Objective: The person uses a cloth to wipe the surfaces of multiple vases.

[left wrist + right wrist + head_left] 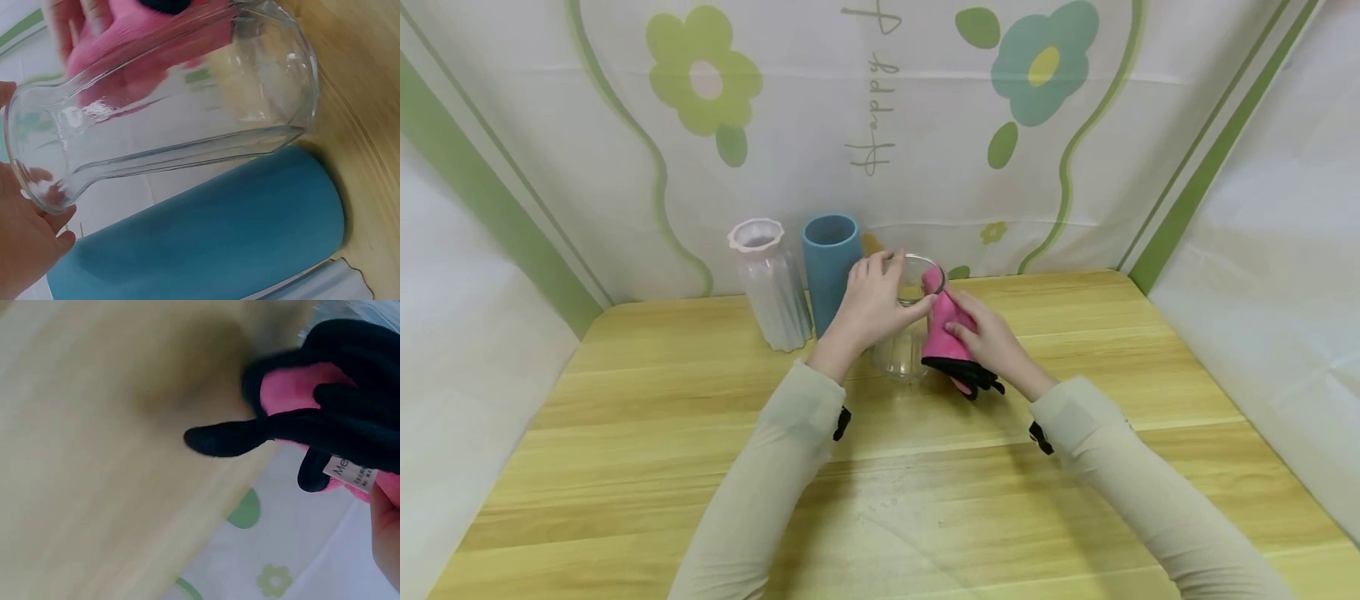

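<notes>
A clear glass vase (898,354) stands upright on the table, its mouth toward my left hand (874,302). That hand holds the rim, with the thumb and fingers spread round it, as the left wrist view also shows. In my right hand (992,337) is a pink cloth (943,329) with black edging, gripped against the right side of the glass. The right wrist view shows a loose black strip (228,437) and a white tag (350,473) on the cloth. Part of the vase is hidden behind my left hand and the cloth.
A blue vase (827,271) stands just left of the glass one. Further left is a white ribbed vase (775,292) with a wavy rim. The wooden table (910,517) meets a flower-printed curtain (805,125) at the back, and white sheets rise at both sides.
</notes>
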Demonstrator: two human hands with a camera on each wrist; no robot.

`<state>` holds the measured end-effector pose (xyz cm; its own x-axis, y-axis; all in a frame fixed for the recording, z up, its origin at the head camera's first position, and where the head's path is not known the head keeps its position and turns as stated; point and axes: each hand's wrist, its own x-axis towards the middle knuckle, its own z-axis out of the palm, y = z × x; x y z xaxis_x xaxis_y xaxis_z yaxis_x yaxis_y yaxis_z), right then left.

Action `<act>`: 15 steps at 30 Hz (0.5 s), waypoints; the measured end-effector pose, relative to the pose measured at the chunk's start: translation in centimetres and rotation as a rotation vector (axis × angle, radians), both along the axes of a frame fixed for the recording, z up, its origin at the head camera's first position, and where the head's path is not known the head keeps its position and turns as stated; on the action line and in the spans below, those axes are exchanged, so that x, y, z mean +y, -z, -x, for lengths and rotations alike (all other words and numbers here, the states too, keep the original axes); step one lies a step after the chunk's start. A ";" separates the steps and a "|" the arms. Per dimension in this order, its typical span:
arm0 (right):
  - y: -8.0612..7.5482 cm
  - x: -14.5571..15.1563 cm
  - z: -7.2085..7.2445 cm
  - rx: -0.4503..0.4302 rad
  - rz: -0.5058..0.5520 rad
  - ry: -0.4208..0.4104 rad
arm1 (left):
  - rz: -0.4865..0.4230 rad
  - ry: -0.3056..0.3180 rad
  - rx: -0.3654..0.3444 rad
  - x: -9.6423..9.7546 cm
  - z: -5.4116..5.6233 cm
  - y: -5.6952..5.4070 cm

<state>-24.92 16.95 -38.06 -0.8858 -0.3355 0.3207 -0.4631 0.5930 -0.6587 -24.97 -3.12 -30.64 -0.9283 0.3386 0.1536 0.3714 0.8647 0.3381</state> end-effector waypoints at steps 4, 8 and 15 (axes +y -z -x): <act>-1.1 -0.1 0.0 -0.011 0.069 0.027 | -0.023 0.029 -0.030 -0.1 0.2 -0.1; -1.5 -0.2 -0.1 -0.003 0.095 0.017 | -0.044 0.058 -0.062 -0.2 0.3 0.1; -1.4 -0.3 0.1 0.001 -0.022 -0.063 | -0.019 0.076 -0.044 -0.3 0.4 0.2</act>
<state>-25.06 16.64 -36.68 -0.8623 -0.3975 0.3137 -0.5007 0.5766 -0.6456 -25.36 -3.45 -30.87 -0.9061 0.4057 0.1202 0.4200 0.8278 0.3720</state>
